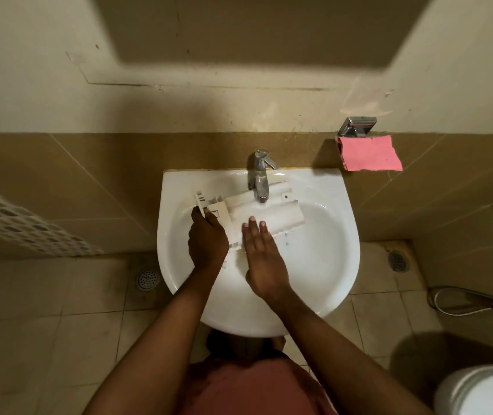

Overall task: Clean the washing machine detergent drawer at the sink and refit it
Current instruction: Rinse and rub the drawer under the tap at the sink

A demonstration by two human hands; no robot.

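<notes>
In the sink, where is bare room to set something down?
Bare basin lies right of the right hand, between the drawer and the sink's right rim, and along the near rim. Crowded under the tap, where the left hand grips the drawer.

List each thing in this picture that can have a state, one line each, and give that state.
detergent drawer: out of the machine, lying across the sink under the tap spout.
left hand: grips the drawer's left end.
right hand: fingers straight, pressing flat on the drawer.
tap: lever turned aside; flow cannot be told.
sink: bowl not filled.
pink cloth: hanging from a wall holder.
</notes>
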